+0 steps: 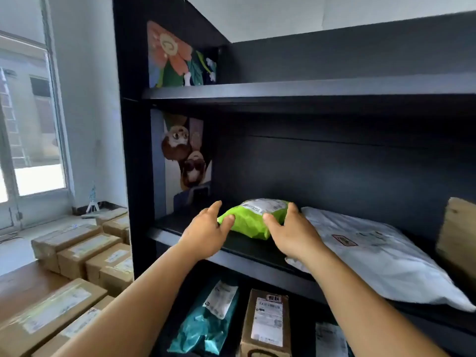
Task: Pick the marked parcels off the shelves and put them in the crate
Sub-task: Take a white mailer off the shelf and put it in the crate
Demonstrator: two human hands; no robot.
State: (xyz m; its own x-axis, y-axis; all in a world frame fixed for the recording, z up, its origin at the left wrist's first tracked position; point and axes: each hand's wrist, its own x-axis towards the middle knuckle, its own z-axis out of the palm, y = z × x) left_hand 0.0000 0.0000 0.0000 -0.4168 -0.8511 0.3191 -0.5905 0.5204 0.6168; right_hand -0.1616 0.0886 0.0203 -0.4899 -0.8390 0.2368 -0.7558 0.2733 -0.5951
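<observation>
From the head camera, a green parcel (253, 219) with a white label lies on the middle shelf (247, 249) of a dark shelving unit, just past the centre of the view. The left hand (206, 234) reaches in from 7 o'clock and its grip closes on the parcel's left end, thumb on the green wrap. The right hand (292, 233) comes from 5 o'clock and its grip holds the right end, fingers curled over the top edge. Touching the parcel at its 3 o'clock side lies a large white mailer bag (381, 253). On the shelf below, at 6 o'clock, stand a teal bag (206, 323) and a brown labelled box (266, 323). Stacked cardboard boxes (77, 253) sit at 8 o'clock on a wooden table (20, 287).
</observation>
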